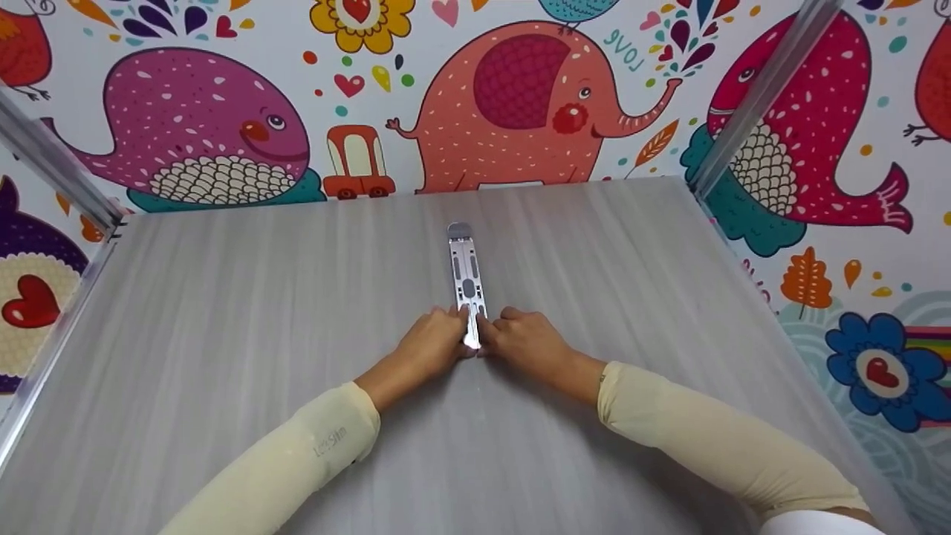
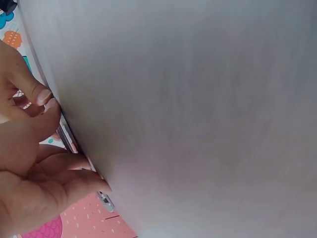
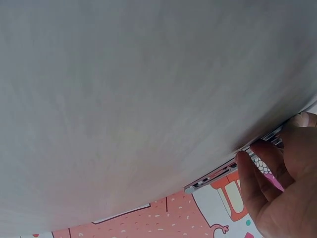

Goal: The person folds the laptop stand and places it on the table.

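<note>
A long, narrow silver slotted metal piece lies on the grey table, its rounded far end pointing toward the back wall. My left hand holds its near end from the left, thumb close to the tip. From the right, my right hand grips the same end, and the two thumbs nearly meet there. In the left wrist view, fingers of the left hand reach along the edge of the piece. The right wrist view has the slotted metal piece seen almost edge-on, with the right hand at its side.
The grey wood-grain table spreads around both hands. A wall printed with cartoon animals stands behind it. Metal posts rise at the back left and the back right corners.
</note>
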Demonstrator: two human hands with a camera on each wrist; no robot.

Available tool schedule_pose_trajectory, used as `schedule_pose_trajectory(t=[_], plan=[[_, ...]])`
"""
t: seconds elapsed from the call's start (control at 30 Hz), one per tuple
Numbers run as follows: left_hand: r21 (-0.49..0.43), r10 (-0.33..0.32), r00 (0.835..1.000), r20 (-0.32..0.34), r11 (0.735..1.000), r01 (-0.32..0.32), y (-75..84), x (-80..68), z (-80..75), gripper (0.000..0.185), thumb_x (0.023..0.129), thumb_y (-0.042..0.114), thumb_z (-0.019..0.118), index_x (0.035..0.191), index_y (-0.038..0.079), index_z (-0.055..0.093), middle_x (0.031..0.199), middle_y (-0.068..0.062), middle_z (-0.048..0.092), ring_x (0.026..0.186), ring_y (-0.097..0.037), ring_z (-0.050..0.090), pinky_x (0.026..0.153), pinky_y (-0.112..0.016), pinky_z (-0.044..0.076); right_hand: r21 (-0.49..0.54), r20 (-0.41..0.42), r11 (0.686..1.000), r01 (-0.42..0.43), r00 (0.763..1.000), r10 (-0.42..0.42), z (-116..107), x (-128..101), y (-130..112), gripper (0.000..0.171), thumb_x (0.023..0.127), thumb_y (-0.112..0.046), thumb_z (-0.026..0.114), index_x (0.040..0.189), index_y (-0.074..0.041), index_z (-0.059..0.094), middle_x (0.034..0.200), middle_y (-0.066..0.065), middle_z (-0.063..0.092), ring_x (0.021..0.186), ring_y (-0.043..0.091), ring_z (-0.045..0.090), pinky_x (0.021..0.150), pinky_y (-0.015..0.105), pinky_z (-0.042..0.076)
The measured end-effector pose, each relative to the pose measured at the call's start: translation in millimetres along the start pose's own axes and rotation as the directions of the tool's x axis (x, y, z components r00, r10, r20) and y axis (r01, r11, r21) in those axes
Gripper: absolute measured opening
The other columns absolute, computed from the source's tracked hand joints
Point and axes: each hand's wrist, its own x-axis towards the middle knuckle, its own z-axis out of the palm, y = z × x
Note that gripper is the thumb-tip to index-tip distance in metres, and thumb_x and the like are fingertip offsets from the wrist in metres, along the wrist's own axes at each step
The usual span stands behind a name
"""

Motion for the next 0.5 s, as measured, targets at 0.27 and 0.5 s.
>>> schedule_pose_trajectory(t=[0.27,0.5], plan=[[-0.024,0.007,0.999,0.042,1.000,-0.006,-2.3,1.3,-3.7,0.056,0.084,0.020,0.084,0.125,-0.009,0.061,0.093,-0.020,0.069,0.080,-0.042,0.068,0.070,-0.056,0.054,0.194,0.196,0.974,-0.114,0.978,0.076,-13,4,13,0.038,0.079,-0.040,0.083,0.106,-0.016,0.072,0.072,0.001,0.071,0.067,0.019,0.064,0.056,0.035,0.053],[-0.129,0.008,0.995,0.095,0.992,0.005,-11.5,0.3,-16.0,0.050,0.085,0.020,0.082,0.123,-0.004,0.062,0.094,-0.022,0.073,0.085,-0.040,0.070,0.076,-0.055,0.054,0.517,0.429,0.778,-0.358,0.894,0.126,-27,6,35,0.051,0.094,-0.032,0.074,0.140,-0.015,0.062,0.098,0.002,0.079,0.091,0.020,0.074,0.078,0.043,0.058]])
